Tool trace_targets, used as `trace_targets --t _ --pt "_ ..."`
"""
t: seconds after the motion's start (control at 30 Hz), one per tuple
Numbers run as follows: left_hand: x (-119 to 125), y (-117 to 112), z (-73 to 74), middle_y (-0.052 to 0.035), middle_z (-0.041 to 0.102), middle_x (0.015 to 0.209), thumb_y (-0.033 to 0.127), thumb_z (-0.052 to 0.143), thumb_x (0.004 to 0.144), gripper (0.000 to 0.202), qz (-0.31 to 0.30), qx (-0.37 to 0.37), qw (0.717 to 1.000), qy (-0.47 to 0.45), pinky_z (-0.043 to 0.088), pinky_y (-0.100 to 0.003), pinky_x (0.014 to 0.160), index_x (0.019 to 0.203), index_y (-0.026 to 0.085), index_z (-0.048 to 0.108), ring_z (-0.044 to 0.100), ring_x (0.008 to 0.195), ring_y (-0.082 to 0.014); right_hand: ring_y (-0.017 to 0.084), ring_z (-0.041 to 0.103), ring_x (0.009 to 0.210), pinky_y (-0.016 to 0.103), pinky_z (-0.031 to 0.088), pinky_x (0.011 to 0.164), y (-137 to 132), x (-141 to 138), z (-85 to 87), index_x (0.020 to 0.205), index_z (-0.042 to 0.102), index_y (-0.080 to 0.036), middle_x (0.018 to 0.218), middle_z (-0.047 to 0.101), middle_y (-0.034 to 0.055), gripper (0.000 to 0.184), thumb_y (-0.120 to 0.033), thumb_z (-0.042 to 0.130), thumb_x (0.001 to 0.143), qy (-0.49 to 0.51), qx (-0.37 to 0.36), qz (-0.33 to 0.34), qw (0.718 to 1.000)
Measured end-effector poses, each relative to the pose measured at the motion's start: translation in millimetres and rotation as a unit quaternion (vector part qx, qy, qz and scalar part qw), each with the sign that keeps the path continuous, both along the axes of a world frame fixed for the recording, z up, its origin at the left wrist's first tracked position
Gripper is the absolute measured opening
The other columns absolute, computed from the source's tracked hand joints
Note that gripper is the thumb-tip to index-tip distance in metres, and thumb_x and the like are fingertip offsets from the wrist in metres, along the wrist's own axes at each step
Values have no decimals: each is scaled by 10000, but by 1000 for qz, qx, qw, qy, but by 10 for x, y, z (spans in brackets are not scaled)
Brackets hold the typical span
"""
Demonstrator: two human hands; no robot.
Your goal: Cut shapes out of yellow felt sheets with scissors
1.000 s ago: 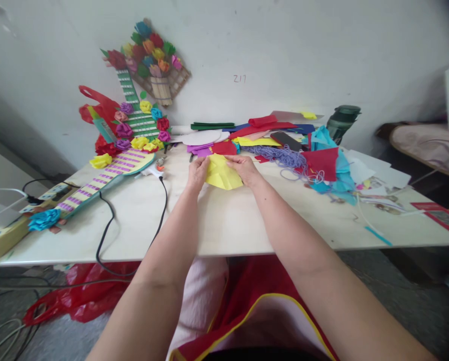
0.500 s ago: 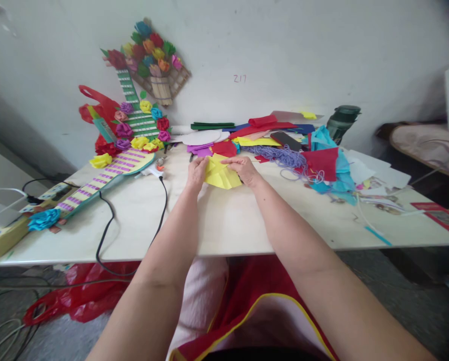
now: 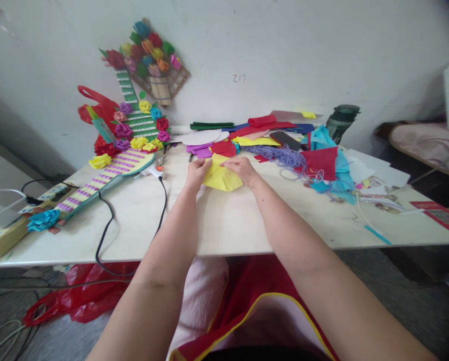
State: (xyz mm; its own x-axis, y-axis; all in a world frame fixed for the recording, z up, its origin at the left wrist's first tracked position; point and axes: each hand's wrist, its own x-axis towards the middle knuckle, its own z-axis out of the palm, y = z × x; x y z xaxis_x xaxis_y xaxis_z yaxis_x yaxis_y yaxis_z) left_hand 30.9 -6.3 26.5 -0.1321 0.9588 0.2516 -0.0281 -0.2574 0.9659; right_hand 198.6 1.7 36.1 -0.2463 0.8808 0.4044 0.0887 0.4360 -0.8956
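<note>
A yellow sheet of creased paper (image 3: 223,179) is held up just above the table between my two hands. My left hand (image 3: 197,173) pinches its left edge, thumb on top. At the upper right of the sheet, my right hand (image 3: 243,169) has its fingers closed on the paper. A thin pale stick (image 3: 257,160) shows just right of my right hand; whether that hand holds it, I cannot tell. Behind the sheet lie purple paper pieces (image 3: 200,150) and a red paper piece (image 3: 224,148).
To the left lies a striped board (image 3: 107,176) with paper flowers, and a white glue gun (image 3: 149,171) with a black cord. Purple yarn (image 3: 280,156), a dark phone (image 3: 285,140) and a dark bottle (image 3: 342,123) are at the right. A power strip (image 3: 6,238) sits far left.
The yellow paper is spread flatter and a little wider between my hands. My left hand has shifted slightly left; my right hand stays nearly in place.
</note>
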Motion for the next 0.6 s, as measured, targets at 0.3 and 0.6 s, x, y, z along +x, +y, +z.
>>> trace_targets --t 0.3,0.6 --pt "23 0 -10 -6 570 556 454 735 613 332 -38 18 999 -11 414 -232 488 657 151 606 537 514 -131 165 632 785 281 483 732 49 -24 -54 842 710 -158 794 705 28 262 -354 674 673 54 -62 5 997" --pt "74 -43 -4 -4 595 623 490 745 611 377 -105 43 994 7 450 -231 545 721 155 611 565 580 -125 142 570 615 251 451 597 77 -39 -104 603 638 -162 602 609 -7 256 -402 726 602 52 -100 1 994"
